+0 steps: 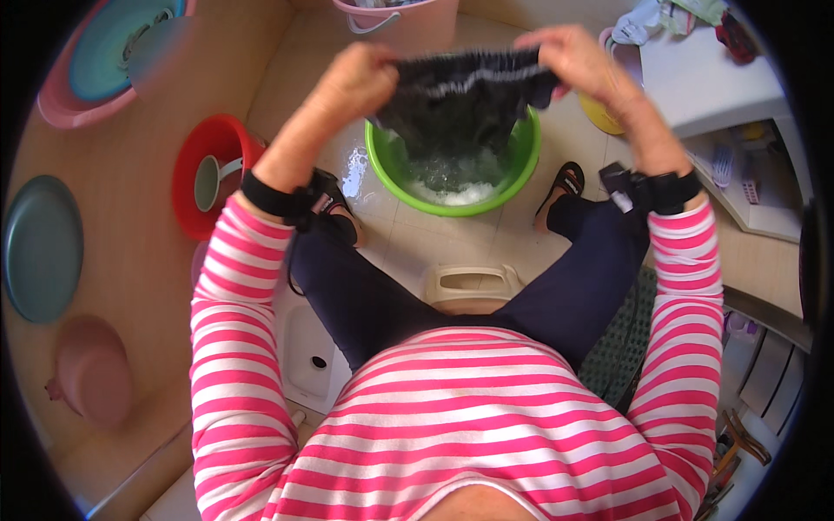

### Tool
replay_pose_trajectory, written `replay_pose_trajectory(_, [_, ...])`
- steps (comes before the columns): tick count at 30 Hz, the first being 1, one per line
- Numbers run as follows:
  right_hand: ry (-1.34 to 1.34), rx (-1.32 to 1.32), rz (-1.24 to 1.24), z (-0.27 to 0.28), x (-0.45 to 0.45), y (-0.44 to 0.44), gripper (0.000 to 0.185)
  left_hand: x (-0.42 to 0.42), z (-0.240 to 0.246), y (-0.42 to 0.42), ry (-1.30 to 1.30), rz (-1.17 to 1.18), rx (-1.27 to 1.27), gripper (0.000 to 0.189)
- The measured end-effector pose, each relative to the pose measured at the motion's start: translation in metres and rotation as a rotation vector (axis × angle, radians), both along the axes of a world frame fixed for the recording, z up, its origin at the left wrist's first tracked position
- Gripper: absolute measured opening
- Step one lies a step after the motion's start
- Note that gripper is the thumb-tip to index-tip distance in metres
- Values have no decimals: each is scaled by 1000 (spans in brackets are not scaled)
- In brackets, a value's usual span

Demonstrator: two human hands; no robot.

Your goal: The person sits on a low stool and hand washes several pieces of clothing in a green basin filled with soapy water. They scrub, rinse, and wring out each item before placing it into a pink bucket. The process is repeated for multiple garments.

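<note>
A dark garment with a gathered elastic waistband (469,98) is stretched between my two hands. My left hand (361,78) grips one end of the waistband, and my right hand (576,62) grips the other end. The cloth hangs over a green plastic basin (449,210) on the tiled floor between my feet. Water with white suds (456,193) shows inside the basin, below the garment. The garment's lower edge is hard to tell from the dark water.
A red bucket (184,176) holding a pale handled dipper (207,183) stands left. A pink bucket (417,23) is beyond the basin. At right is a white cabinet (710,78) with cloths on top. A beige plastic stool (472,268) is beneath me; a white squat toilet or basin (306,338) lies lower left.
</note>
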State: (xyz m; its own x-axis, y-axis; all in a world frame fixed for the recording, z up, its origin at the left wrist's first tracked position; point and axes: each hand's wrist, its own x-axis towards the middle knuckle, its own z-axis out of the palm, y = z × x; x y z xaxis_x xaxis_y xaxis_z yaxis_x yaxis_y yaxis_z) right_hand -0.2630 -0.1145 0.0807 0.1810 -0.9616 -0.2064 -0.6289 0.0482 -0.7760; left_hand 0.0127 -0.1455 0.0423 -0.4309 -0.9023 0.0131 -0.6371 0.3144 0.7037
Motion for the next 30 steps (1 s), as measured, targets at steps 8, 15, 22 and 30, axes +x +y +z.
replay_pose_trajectory(8, [-221, -389, 217, 82, 40, 26, 51, -31, 88, 26, 491, 169, 248, 22])
replay_pose_trajectory(15, [204, -411, 104, -78, 72, -9, 63, -51, -33, 19, 184, 19, 192, 21])
replay_pose_trajectory(22, [498, 6, 93, -220, 90, -5, 35, -21, -99, 40, 215, 251, 141, 45])
replay_pose_trajectory(30, [710, 235, 392, -296, 103, -19, 34, 7, -120, 45, 525, 445, 574, 44])
